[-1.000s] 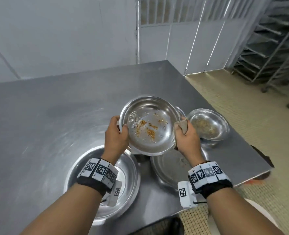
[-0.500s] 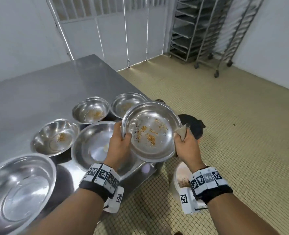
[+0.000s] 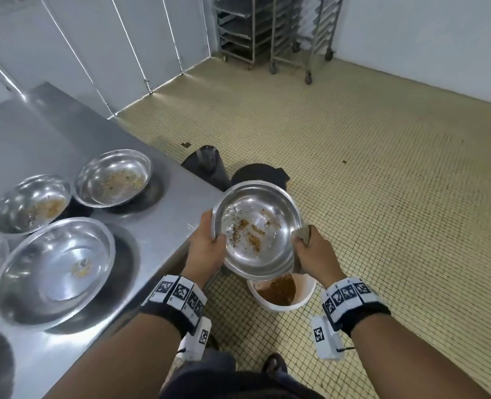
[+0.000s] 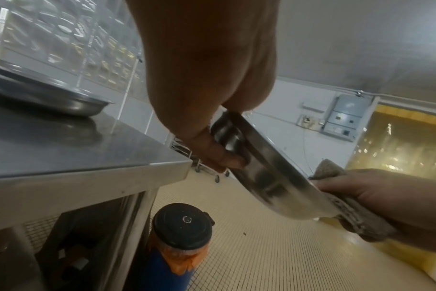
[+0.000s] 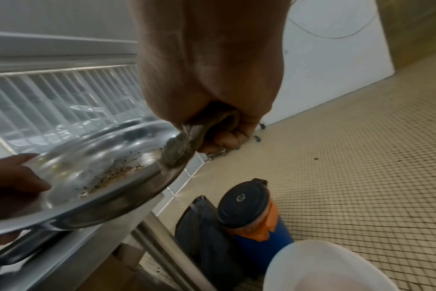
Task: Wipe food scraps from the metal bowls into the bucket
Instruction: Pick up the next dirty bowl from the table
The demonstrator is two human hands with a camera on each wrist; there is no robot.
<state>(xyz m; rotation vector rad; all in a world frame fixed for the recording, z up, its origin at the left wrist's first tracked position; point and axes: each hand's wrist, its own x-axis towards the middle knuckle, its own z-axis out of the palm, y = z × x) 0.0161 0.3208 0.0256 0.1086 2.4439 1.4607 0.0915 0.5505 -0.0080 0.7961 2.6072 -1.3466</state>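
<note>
While the left hand grips the soiled metal bowl at frame centre above the white bucket, the right hand pinches a rag against its rim; the wiping step seems imminent, needing a downward sweep.

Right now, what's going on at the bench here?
A person is cleaning dirty bowls. The left hand grips the rim of a metal bowl, holding it tilted off the table edge above the white bucket on the floor. The right hand holds a cloth against the bowl's other rim. Crumbs are still inside, so wiping has not begun. More dirty bowls wait on the table.
</note>
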